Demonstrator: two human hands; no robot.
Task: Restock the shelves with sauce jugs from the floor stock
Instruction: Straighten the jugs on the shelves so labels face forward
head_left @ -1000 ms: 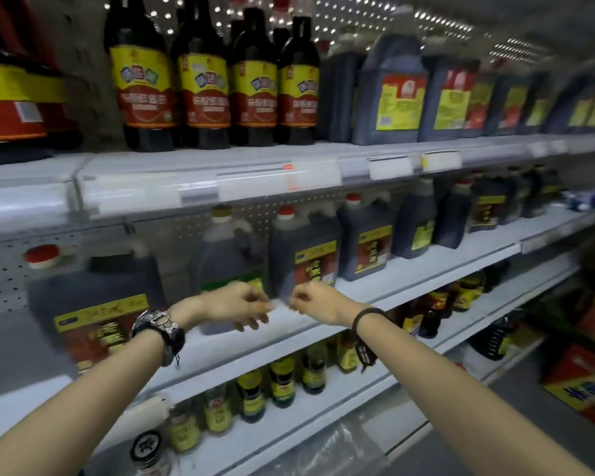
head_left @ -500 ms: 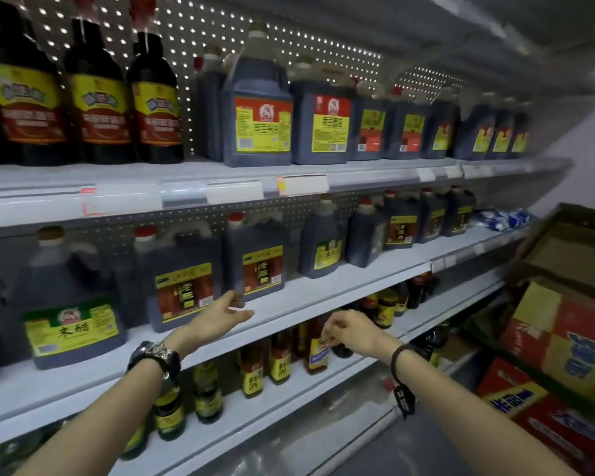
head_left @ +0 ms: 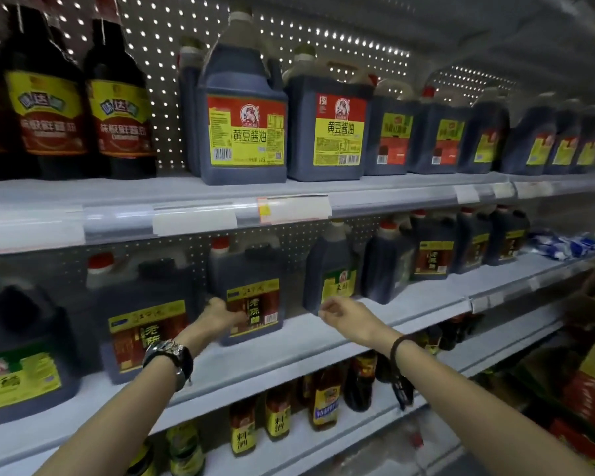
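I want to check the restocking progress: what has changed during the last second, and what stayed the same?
The left grip moved forward and now touches the front left corner of the red-label jug; a firm hold is not clear. The right grip rose to the middle shelf, loosely curled, holding nothing. Nothing on the shelf moved.

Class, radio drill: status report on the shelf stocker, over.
Left hand on front of red-label jug, middle shelf. Right hand empty, loosely curled, before green-label jug. Nothing between hands and jugs.
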